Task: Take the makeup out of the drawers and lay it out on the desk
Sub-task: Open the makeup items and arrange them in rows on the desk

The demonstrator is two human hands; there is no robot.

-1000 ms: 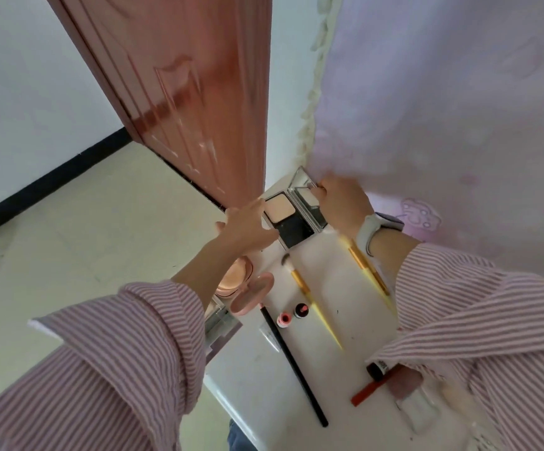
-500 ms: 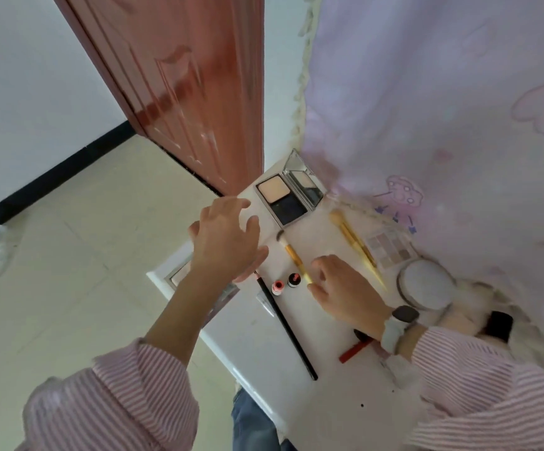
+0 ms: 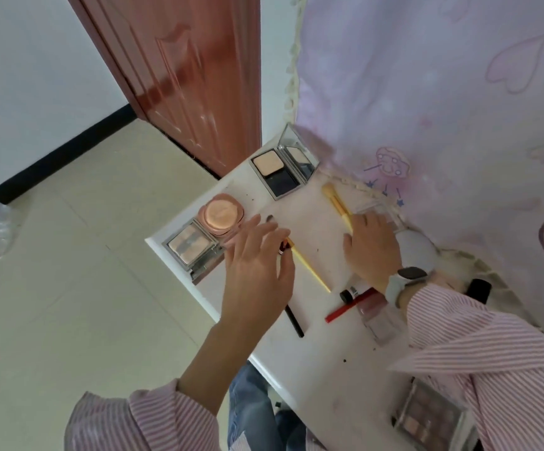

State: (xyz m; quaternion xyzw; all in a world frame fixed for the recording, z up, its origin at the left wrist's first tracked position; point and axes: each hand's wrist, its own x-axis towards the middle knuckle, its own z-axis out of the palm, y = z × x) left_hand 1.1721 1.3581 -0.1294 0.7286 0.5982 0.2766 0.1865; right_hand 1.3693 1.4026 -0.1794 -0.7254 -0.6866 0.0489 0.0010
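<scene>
Makeup lies on the white desk (image 3: 313,362). At the back stands an open mirrored compact (image 3: 280,172), with a pink round compact (image 3: 220,214) and a square silver compact (image 3: 190,249) at the left edge. My left hand (image 3: 257,265) hovers with fingers spread over a small red-and-black tube (image 3: 283,249) and the head of a yellow brush (image 3: 311,270). My right hand (image 3: 373,245) lies palm down on a clear palette (image 3: 378,210), touching the handle of a second yellow brush (image 3: 335,200). It grips nothing that I can see.
Near my right wrist lie a red pencil (image 3: 348,309), a black-capped tube (image 3: 350,291), a clear bottle (image 3: 378,322) and a black pencil (image 3: 295,322). An eyeshadow palette (image 3: 426,415) sits at the front. A pale round case (image 3: 418,247) and a lilac curtain (image 3: 443,109) border the right, a brown door (image 3: 192,76) the back.
Both hands have left the mirrored compact and come back toward me. My left hand moved right over the small tubes, uncovering the pink and silver compacts. My right hand went to the clear palette.
</scene>
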